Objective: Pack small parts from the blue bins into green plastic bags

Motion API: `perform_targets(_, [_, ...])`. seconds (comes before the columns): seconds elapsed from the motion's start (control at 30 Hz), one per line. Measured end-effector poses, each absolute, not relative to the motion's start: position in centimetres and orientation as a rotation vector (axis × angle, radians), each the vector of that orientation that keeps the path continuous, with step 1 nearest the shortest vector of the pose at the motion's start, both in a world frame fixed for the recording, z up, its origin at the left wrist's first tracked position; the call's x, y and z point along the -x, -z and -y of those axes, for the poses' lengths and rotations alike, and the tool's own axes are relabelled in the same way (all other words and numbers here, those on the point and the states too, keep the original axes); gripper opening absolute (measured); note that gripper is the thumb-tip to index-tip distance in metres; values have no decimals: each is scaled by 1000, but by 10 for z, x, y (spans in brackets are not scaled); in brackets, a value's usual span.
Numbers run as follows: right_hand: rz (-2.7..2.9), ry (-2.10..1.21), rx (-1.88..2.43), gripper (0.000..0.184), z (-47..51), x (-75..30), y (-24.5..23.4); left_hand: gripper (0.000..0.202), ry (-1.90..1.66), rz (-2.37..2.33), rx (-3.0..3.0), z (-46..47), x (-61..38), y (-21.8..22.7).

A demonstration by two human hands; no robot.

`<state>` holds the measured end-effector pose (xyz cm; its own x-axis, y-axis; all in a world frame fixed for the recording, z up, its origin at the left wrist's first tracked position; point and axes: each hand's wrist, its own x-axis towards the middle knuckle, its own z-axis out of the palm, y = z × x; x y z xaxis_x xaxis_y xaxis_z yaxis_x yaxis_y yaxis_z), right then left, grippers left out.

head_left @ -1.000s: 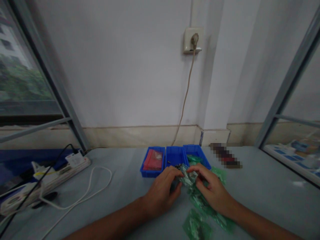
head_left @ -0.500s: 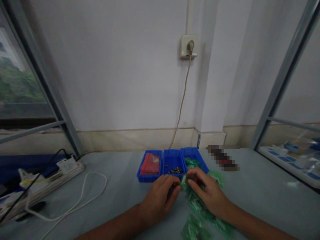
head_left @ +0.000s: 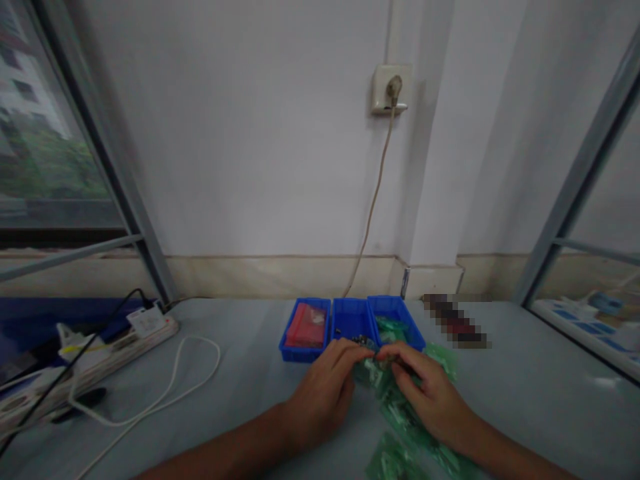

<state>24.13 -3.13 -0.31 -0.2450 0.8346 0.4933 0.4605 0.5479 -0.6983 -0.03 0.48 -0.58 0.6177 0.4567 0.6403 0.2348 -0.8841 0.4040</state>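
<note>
Right now, both bare hands meet over the pale grey-blue tabletop, just in front of three open blue plastic bins. Right hand: thumb and fingers pinched on a crinkled, translucent green plastic pouch. Left hand: fingers curled, tips up to the pouch's near end; cannot tell whether they grip it. Pouch sits between the two hands, just short of the middle bin, where small dark metallic parts lie partly hidden by the fingers. Left bin holds a flat red plastic packet; right bin, green packets. More translucent green plastic bags lie beneath and beside the right hand, contents blurred.
</note>
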Motion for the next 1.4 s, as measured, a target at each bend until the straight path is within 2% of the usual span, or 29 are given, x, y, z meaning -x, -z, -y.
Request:
perform_targets(0.27, [1945,-505,1076,25,31,-242,8,61,-1125,-638,-2554,-4,0,5])
perform_targets(0.47, [1959,-547,1098,28,32,-243,5,54,-1095,-637,-2562,-3,1,4])
perform_targets(0.57, [1974,-573,1079,30,32,-243,5,47,-1116,-617,-2565,-2,1,1])
perform_targets(0.7, [2018,-564,1052,27,34,-241,1,19,-1180,-544,-2556,0,2,-3])
perform_targets(0.77, [2044,-542,1036,28,35,-240,-1,13,-1203,-538,-2568,1,2,-4])
perform_targets(1.07, [1983,-482,999,15,36,-238,-1,16,-1189,-598,-2619,-1,2,-3])
perform_targets(1.4, [1931,-536,1037,16,36,-238,4,16,-1153,-626,-2626,0,1,-2])
